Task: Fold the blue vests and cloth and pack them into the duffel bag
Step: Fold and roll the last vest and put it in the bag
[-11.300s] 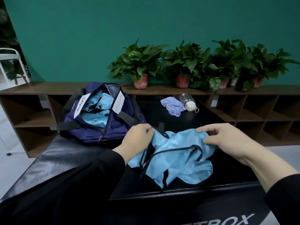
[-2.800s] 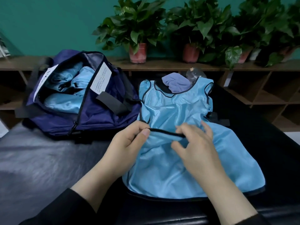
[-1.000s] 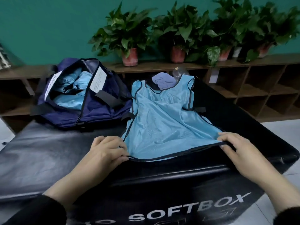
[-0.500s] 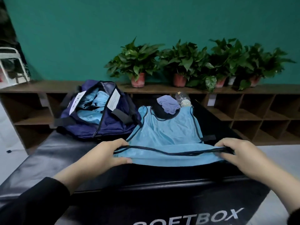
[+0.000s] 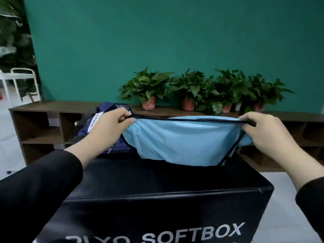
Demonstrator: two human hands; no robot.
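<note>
The left hand (image 5: 107, 128) and right hand (image 5: 263, 132) each pinch one end of the blue vest's (image 5: 182, 142) dark-trimmed hem, holding it taut crosswise above the black box (image 5: 157, 181), body sagging away, duffel bag (image 5: 98, 127) behind the left hand.

White capitals reading "SOFTBOX" run along the front face of the black padded box (image 5: 157, 207); partly cut-off letters stand to their left. Behind the box's far left corner, a white tag (image 5: 92, 124) on the navy duffel bag (image 5: 98, 137) carries dark lettering, too blurred to read.
</note>
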